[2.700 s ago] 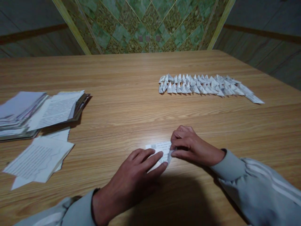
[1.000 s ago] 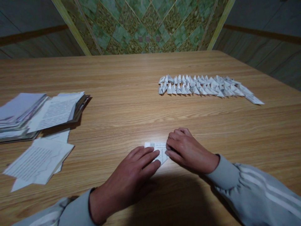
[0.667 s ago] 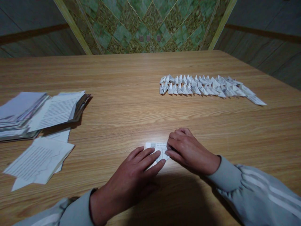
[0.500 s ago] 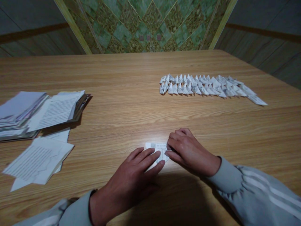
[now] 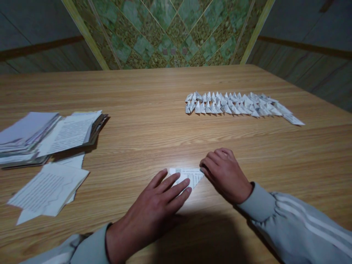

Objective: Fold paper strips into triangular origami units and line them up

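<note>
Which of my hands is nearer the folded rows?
Right. Your right hand is on the near side of the folded rows; your left hand is farther back toward you and off to the left.

The scene is dimly lit, and a soft pale glare is thrown on the middle of the desk [image 5: 137, 143]. A broad dark shadow is cast toward the near edge. The corners are darkened, the sides stretched by the wide lens, and fine print is slightly blurred.
</note>
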The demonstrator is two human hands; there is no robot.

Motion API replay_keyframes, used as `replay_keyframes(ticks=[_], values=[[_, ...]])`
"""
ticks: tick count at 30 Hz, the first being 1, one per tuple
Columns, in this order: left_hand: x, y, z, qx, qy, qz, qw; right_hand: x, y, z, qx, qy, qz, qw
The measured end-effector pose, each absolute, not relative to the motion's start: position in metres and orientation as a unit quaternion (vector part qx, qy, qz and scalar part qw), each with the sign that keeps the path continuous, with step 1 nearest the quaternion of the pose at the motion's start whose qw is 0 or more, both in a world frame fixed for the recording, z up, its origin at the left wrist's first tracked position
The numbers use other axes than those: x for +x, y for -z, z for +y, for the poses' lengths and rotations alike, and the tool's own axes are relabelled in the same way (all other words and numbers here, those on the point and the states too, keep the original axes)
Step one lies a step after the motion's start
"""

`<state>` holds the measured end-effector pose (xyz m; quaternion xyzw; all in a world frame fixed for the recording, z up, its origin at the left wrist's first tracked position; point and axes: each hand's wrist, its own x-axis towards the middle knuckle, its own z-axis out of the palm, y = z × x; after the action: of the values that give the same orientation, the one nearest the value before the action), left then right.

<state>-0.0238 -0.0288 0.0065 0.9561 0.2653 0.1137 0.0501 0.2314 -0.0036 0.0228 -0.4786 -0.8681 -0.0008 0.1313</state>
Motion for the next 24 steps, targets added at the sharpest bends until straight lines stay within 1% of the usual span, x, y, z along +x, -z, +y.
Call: replay_keyframes(ticks=[3,4,5,9,14,24], values=[[-0.025,-0.007,-0.029,0.958,-0.105,0.262,0.056,0.233,-0.015,-0.027,-0.402,0.020,-0.895,0.194],[-0.025,-0.008,-0.030,0.958,-0.100,0.261,0.059,0.232,-0.012,-0.035,-0.386,0.028,-0.893,0.228],[-0.025,-0.009,-0.030,0.959,-0.094,0.261,0.061,0.231,-0.008,-0.042,-0.381,0.023,-0.894,0.235],[-0.027,-0.012,-0.031,0.962,-0.068,0.259,0.060,0.228,-0.002,-0.055,-0.405,0.011,-0.892,0.198],[-0.033,-0.014,-0.030,0.966,-0.033,0.250,0.049,0.230,-0.007,-0.056,-0.417,0.016,-0.892,0.174],[-0.038,-0.010,-0.036,0.958,-0.049,0.278,0.047,0.230,-0.008,-0.065,-0.451,0.015,-0.879,0.152]])
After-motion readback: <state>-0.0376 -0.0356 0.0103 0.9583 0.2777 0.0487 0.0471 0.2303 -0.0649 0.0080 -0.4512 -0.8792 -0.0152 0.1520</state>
